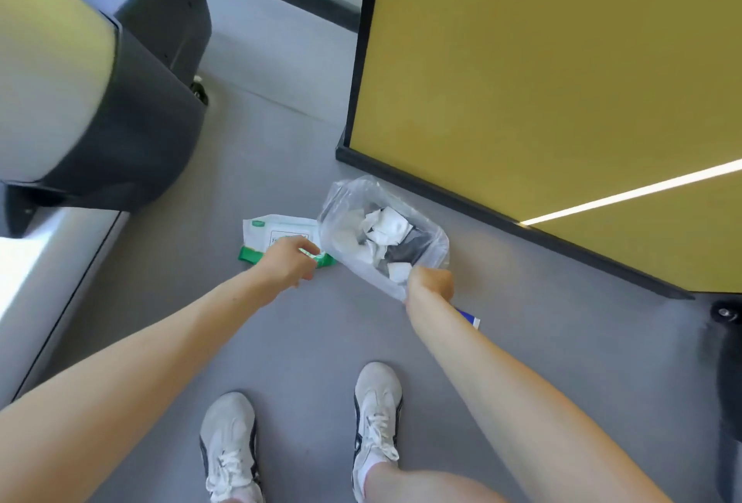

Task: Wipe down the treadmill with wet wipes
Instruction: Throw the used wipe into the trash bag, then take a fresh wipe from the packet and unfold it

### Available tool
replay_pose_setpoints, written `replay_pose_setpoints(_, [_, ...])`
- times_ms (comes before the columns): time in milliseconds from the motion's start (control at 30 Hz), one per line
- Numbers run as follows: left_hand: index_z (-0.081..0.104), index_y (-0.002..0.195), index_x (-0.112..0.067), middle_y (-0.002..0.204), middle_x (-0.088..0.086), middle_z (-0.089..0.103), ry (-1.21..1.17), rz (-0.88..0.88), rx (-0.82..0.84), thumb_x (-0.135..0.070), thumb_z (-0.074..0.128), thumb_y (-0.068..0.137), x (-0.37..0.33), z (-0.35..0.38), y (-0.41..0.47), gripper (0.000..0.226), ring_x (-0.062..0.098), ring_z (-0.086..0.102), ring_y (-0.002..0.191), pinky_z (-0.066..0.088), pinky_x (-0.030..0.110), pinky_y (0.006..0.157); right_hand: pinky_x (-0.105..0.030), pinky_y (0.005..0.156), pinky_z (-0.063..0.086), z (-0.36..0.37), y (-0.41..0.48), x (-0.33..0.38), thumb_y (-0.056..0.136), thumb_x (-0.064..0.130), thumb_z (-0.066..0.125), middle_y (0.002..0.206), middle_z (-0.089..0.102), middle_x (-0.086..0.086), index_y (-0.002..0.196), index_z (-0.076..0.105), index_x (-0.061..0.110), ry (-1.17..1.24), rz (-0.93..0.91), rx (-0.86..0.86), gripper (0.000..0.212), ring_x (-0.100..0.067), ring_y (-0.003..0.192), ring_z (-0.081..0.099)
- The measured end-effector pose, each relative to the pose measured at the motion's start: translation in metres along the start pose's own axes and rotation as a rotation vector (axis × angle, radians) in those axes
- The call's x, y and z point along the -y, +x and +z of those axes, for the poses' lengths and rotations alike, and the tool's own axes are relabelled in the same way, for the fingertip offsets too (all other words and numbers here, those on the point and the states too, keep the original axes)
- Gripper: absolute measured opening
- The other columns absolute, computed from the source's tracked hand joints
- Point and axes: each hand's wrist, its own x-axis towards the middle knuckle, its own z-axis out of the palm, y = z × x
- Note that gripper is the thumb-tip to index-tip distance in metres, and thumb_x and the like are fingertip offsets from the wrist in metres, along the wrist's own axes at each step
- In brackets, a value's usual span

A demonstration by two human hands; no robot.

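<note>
A white and green pack of wet wipes (pixel 277 233) lies flat on the grey floor. My left hand (pixel 287 261) reaches down onto its near edge, fingers curled over the green strip. Right of the pack stands a small bin lined with a clear plastic bag (pixel 341 217), holding several crumpled used wipes (pixel 385 227). My right hand (pixel 429 283) grips the bag's near rim. The treadmill (pixel 132 109), dark grey with a pale side rail, fills the left side.
A yellow wall panel with a black frame (pixel 542 72) stands close behind the bin. My two white sneakers (pixel 377 406) are planted on the floor (pixel 305 342) below the hands. A small blue and white object (pixel 469 317) peeks out under my right wrist. A black caster (pixel 724 311) sits at far right.
</note>
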Motion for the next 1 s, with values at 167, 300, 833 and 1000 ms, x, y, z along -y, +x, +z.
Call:
replay_pose_setpoints(167, [0.059, 0.111, -0.009, 0.099, 0.014, 0.061, 0.115, 0.051, -0.096, -0.001, 0.049, 0.089, 0.037, -0.021, 0.086, 0.025, 0.025, 0.062, 0.079, 0.043, 0.027, 0.061, -0.042, 0.083, 0.055, 0.096, 0.023, 0.007, 0.086, 0.008, 0.047, 0.095, 0.059, -0.007, 0.105, 0.062, 0.010, -0.237, -0.312, 0.218, 0.024, -0.034, 0.098, 0.064])
replay_pose_setpoints(300, [0.061, 0.113, -0.013, 0.106, 0.010, 0.065, 0.301, 0.139, -0.170, -0.003, 0.052, 0.085, 0.057, -0.044, 0.138, 0.032, 0.028, 0.061, 0.093, 0.048, 0.034, 0.077, -0.035, 0.085, 0.050, 0.166, 0.022, 0.024, 0.087, 0.007, 0.044, 0.112, 0.061, -0.006, 0.104, 0.062, 0.012, -0.477, -0.671, 0.388, 0.026, -0.025, 0.102, 0.058])
replay_pose_setpoints(833, [0.044, 0.129, -0.017, 0.127, 0.002, 0.045, 1.192, 0.590, -0.360, -0.028, 0.055, 0.092, 0.142, -0.032, 0.202, 0.040, 0.023, 0.043, 0.114, 0.037, 0.031, 0.083, -0.034, 0.076, 0.037, 0.244, 0.072, -0.027, 0.092, 0.039, 0.056, 0.115, 0.050, -0.008, 0.116, 0.055, 0.009, -1.270, -1.428, 0.311, 0.038, -0.026, 0.114, 0.046])
replay_pose_setpoints(1000, [0.047, 0.124, -0.015, 0.122, 0.002, 0.044, 1.162, 0.607, -0.328, -0.035, 0.059, 0.089, 0.137, -0.034, 0.198, 0.043, 0.022, 0.044, 0.110, 0.037, 0.030, 0.082, -0.034, 0.078, 0.039, 0.242, 0.081, -0.035, 0.090, 0.034, 0.059, 0.121, 0.045, -0.008, 0.121, 0.046, 0.006, -1.380, -1.550, 0.261, 0.044, -0.025, 0.114, 0.041])
